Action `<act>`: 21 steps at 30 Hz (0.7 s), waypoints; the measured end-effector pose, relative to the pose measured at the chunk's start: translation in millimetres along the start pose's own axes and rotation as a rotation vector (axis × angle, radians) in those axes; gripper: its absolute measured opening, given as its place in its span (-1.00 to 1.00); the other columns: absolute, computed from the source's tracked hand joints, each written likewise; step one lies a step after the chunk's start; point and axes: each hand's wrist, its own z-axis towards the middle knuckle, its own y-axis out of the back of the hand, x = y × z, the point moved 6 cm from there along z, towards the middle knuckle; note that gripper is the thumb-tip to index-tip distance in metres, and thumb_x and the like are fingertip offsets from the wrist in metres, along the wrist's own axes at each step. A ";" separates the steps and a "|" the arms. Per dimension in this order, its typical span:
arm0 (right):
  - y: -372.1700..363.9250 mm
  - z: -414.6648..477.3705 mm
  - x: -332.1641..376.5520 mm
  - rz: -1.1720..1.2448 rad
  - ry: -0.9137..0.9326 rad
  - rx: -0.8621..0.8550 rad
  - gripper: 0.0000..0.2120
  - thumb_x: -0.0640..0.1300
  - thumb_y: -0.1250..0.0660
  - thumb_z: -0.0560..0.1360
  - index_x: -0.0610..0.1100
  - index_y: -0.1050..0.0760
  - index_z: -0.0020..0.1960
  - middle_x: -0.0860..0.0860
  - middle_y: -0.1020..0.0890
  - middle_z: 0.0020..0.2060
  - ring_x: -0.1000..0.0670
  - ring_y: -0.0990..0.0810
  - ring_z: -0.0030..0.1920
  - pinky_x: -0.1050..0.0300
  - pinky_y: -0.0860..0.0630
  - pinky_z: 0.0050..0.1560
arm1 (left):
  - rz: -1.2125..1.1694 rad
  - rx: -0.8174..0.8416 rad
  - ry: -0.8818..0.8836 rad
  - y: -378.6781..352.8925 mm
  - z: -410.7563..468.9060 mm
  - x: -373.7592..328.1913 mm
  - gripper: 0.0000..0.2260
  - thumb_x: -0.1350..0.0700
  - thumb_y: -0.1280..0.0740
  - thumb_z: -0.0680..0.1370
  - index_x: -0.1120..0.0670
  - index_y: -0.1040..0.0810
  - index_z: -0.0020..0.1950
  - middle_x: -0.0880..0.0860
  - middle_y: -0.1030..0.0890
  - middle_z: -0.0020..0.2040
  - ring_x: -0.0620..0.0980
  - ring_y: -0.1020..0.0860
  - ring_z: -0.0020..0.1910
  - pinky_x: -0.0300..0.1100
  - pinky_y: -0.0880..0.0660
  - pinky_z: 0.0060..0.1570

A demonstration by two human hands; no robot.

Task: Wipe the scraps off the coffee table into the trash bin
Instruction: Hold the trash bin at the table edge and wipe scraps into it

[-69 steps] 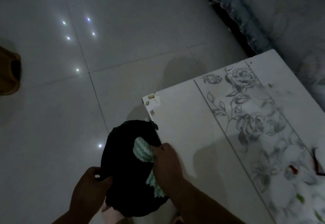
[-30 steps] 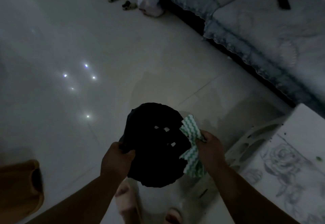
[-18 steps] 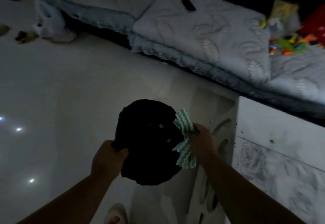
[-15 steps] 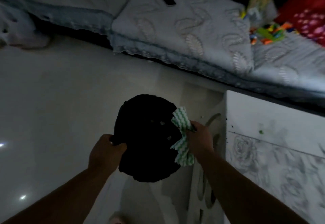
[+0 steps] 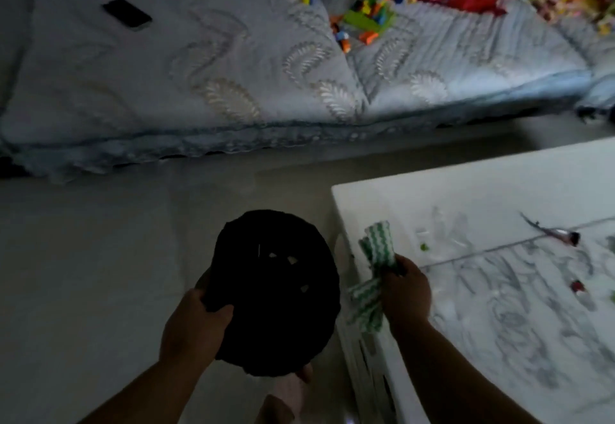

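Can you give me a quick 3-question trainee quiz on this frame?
1. True or false: the green-striped cloth is in the left hand.
2. What does the left hand hold?
3. Where is the trash bin relative to the coffee table: A) on top, B) beside its edge, off the top, C) on the couch?

Key: 1 false, the right hand grips it. 2 the black trash bin. 3 B.

A round trash bin lined with a black plastic bag [image 5: 274,293] is seen at lower centre of the frame, held just beside the left edge of the white coffee table with a grey rose print [image 5: 499,290], a few pale scraps visible inside it. Small green and red scraps [image 5: 423,246] are scattered on the tabletop at right, and a green-and-white zigzag-striped cloth [image 5: 374,267] is bunched over the table's left edge.
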 end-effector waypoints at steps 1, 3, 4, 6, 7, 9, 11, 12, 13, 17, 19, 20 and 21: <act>12.5 8.1 -6.9 0.003 -0.055 -0.076 -0.63 -0.29 -0.30 0.36 -0.05 -0.59 0.12 0.01 -0.60 -0.26 0.00 -0.55 -0.29 0.21 -0.42 -0.26 | 0.031 0.025 0.010 -4.7 8.4 -6.9 -0.58 0.00 -0.35 0.50 0.14 -0.42 0.29 0.11 -0.57 0.01 0.09 -0.53 -0.11 -0.12 -0.40 -0.17; 44.5 30.0 -18.7 -0.026 -0.121 -0.244 -0.62 -0.32 -0.31 0.34 -0.09 -0.59 0.12 -0.07 -0.59 -0.26 -0.08 -0.55 -0.24 0.17 -0.38 -0.18 | 0.062 0.062 0.015 -16.9 25.7 -24.5 -0.59 0.00 -0.33 0.51 0.15 -0.41 0.29 0.06 -0.56 -0.05 0.04 -0.52 -0.16 -0.16 -0.37 -0.27; 61.8 40.2 -27.5 -0.042 -0.158 -0.330 -0.63 -0.34 -0.31 0.33 -0.13 -0.60 0.10 -0.14 -0.61 -0.25 -0.13 -0.57 -0.21 0.16 -0.35 -0.17 | 0.084 0.077 0.007 -22.0 33.4 -33.0 -0.60 0.01 -0.33 0.51 0.16 -0.42 0.28 0.02 -0.53 -0.12 0.00 -0.50 -0.21 -0.19 -0.35 -0.33; 93.7 54.4 -41.0 -0.075 -0.243 -0.461 -0.71 -0.35 -0.30 0.36 -0.20 -0.60 0.06 -0.27 -0.65 -0.15 -0.25 -0.61 -0.13 0.14 -0.32 -0.19 | 0.116 0.105 -0.013 -31.1 45.4 -48.2 -0.69 0.02 -0.33 0.52 0.14 -0.44 0.19 -0.08 -0.45 -0.23 -0.07 -0.45 -0.29 -0.22 -0.32 -0.37; 107.2 59.9 -48.5 -0.080 -0.284 -0.510 -0.75 -0.34 -0.29 0.38 -0.23 -0.59 0.03 -0.31 -0.65 -0.12 -0.26 -0.61 -0.14 0.15 -0.32 -0.23 | 0.131 0.122 -0.020 -36.2 52.2 -54.0 -0.78 0.03 -0.33 0.52 0.13 -0.46 0.08 -0.09 -0.43 -0.26 -0.07 -0.44 -0.31 -0.21 -0.33 -0.35; 128.9 68.1 -66.8 -0.062 -0.387 -0.600 -0.77 -0.34 -0.23 0.43 -0.29 -0.57 0.04 -0.33 -0.63 -0.08 -0.24 -0.59 -0.20 0.16 -0.37 -0.30 | 0.159 0.148 -0.024 -44.9 62.3 -64.7 -0.83 0.08 -0.33 0.52 0.09 -0.42 -0.22 -0.04 -0.44 -0.32 -0.04 -0.44 -0.36 -0.17 -0.35 -0.32; 136.2 75.6 -85.5 -0.083 -0.507 -0.573 -0.75 -0.34 -0.21 0.47 -0.35 -0.53 0.10 -0.35 -0.62 -0.03 -0.26 -0.57 -0.18 0.13 -0.41 -0.27 | 0.184 0.159 -0.036 -48.4 67.3 -75.4 -0.75 0.11 -0.34 0.52 0.00 -0.35 -0.32 0.02 -0.46 -0.35 0.01 -0.45 -0.38 -0.16 -0.33 -0.32; 136.3 81.7 -93.7 -0.117 -0.554 -0.527 -0.77 -0.33 -0.21 0.48 -0.37 -0.52 0.09 -0.35 -0.61 -0.04 -0.26 -0.56 -0.19 0.09 -0.45 -0.26 | 0.190 0.168 -0.037 -51.1 69.7 -80.6 -0.76 0.11 -0.34 0.51 0.00 -0.35 -0.31 0.05 -0.48 -0.33 0.04 -0.46 -0.36 -0.14 -0.34 -0.30; 135.8 89.2 -98.5 -0.154 -0.582 -0.487 -0.78 -0.33 -0.22 0.48 -0.38 -0.52 0.07 -0.36 -0.61 -0.05 -0.27 -0.57 -0.16 0.02 -0.50 -0.19 | 0.188 0.177 -0.037 -53.9 71.7 -83.9 -0.77 0.11 -0.35 0.51 0.00 -0.35 -0.29 0.07 -0.49 -0.30 0.06 -0.47 -0.34 -0.13 -0.35 -0.29; 122.9 129.5 -79.1 -0.312 -0.408 -0.381 -0.75 -0.28 -0.24 0.45 -0.26 -0.55 0.10 -0.35 -0.61 -0.01 -0.31 -0.57 0.02 0.02 -0.48 0.01 | 0.211 0.195 -0.059 -58.3 77.8 -87.6 -0.70 0.12 -0.39 0.48 -0.01 -0.33 -0.35 0.04 -0.46 -0.38 0.01 -0.42 -0.40 -0.18 -0.28 -0.36; 106.3 147.0 -57.6 -0.365 -0.275 -0.285 -0.72 -0.27 -0.28 0.40 -0.18 -0.58 0.09 -0.31 -0.62 -0.05 -0.27 -0.59 -0.03 0.10 -0.42 -0.12 | 0.221 0.230 -0.033 -59.5 81.0 -89.4 -0.77 0.04 -0.42 0.44 0.02 -0.40 -0.31 0.04 -0.48 -0.35 0.07 -0.46 -0.36 -0.12 -0.34 -0.30; 95.4 151.9 -48.6 -0.375 -0.227 -0.236 -0.69 -0.27 -0.28 0.38 -0.15 -0.58 0.10 -0.30 -0.62 -0.06 -0.25 -0.61 -0.06 0.12 -0.41 -0.14 | 0.238 0.235 -0.001 -59.1 83.8 -87.8 -0.80 0.00 -0.43 0.41 0.07 -0.47 -0.19 0.05 -0.52 -0.28 0.11 -0.50 -0.29 -0.09 -0.37 -0.26; 84.0 154.8 -41.3 -0.382 -0.190 -0.192 -0.66 -0.27 -0.27 0.38 -0.12 -0.58 0.13 -0.28 -0.62 -0.03 -0.23 -0.61 -0.06 0.12 -0.44 -0.13 | 0.265 0.232 0.018 -58.7 87.3 -83.7 -0.73 -0.02 -0.43 0.42 0.12 -0.51 -0.02 0.06 -0.54 -0.22 0.11 -0.52 -0.24 -0.09 -0.38 -0.25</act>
